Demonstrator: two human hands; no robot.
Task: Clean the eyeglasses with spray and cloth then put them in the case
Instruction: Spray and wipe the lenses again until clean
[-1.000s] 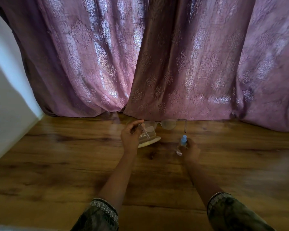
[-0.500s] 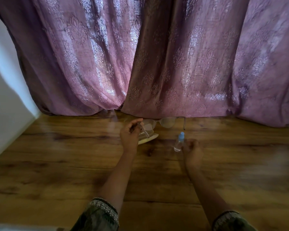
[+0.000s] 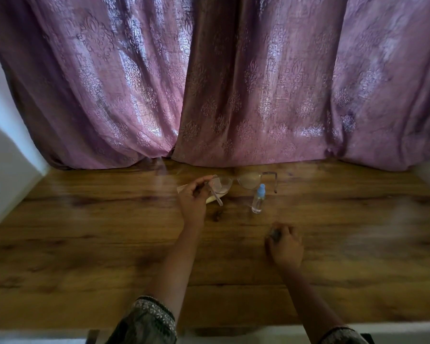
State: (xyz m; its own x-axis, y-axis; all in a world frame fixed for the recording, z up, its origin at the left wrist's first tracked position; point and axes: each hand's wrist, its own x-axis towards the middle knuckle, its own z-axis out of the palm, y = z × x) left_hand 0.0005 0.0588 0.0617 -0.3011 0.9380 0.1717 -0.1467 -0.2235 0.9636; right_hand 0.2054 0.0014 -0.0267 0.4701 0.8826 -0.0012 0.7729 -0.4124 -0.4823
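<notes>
My left hand (image 3: 193, 198) pinches the left temple of the clear-framed eyeglasses (image 3: 249, 180), holding them just above the wooden table (image 3: 109, 244) near the curtain. Under the left lens lies a pale yellowish flat thing (image 3: 212, 199), case or cloth, I cannot tell which. The small clear spray bottle (image 3: 258, 201) with a blue cap stands upright on the table, right of my left hand and free of both hands. My right hand (image 3: 285, 245) rests on the table nearer to me, fingers curled. A small dark grey thing (image 3: 275, 234) shows at its fingertips, too blurred to identify.
A mauve patterned curtain (image 3: 233, 95) hangs along the table's far edge, just behind the eyeglasses. A white wall (image 3: 8, 157) closes the left side. The table's near edge (image 3: 233, 328) runs along the bottom of the view.
My right hand has let go of the spray bottle, which now stands alone, and has drawn back toward me. My left hand still holds the eyeglasses in the same place.
</notes>
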